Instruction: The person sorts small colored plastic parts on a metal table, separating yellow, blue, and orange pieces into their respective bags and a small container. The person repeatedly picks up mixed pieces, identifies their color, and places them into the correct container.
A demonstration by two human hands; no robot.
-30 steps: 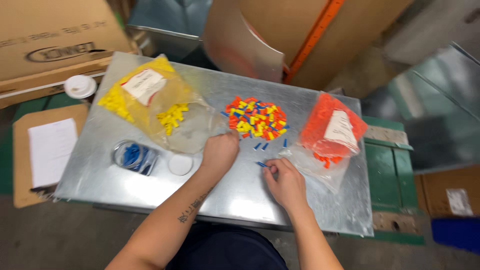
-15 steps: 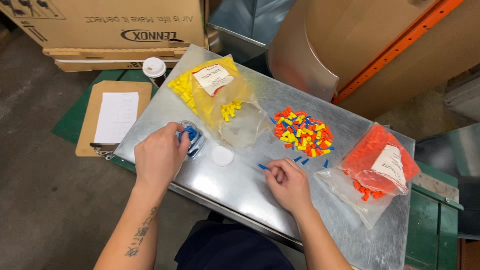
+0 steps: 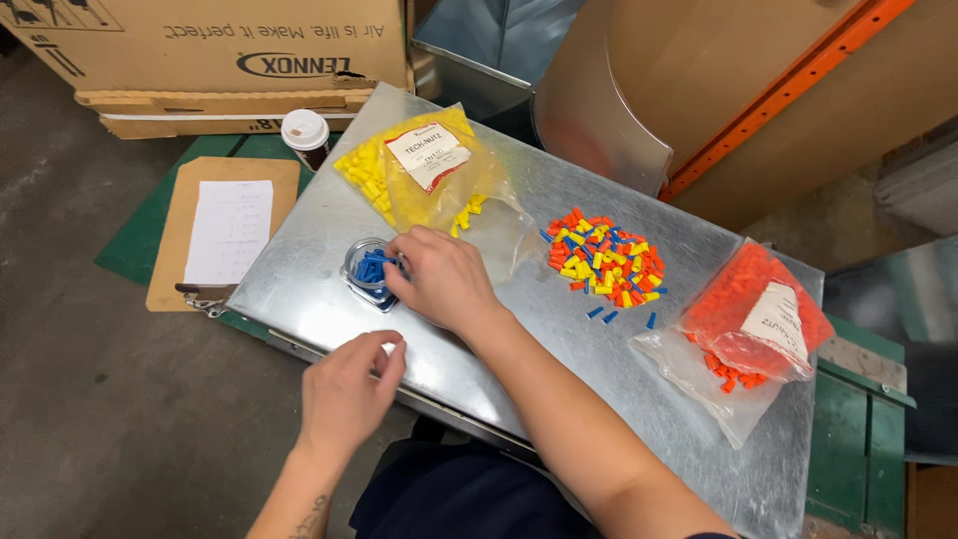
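Observation:
A small clear container (image 3: 365, 271) of blue plastic caps stands near the left end of the metal table (image 3: 299, 284). My right hand (image 3: 444, 281) reaches across to it, fingertips bunched at its rim and touching blue caps. My left hand (image 3: 349, 387) hovers at the table's front edge, fingers curled against the thumb, with nothing visible in it. A mixed pile of orange, yellow and blue caps (image 3: 604, 262) lies mid-table, with a few loose blue caps (image 3: 609, 315) just in front of it.
A bag of yellow caps (image 3: 419, 175) lies behind the container and a bag of orange caps (image 3: 753, 319) at the right. A clipboard with paper (image 3: 225, 235) and a lidded cup (image 3: 304, 135) sit left. Cardboard boxes (image 3: 200, 45) and curved sheet metal (image 3: 599, 110) stand behind.
My left hand has left the container and dropped back to the front edge. My right hand has moved left from the loose blue caps to the container. The view has shifted too.

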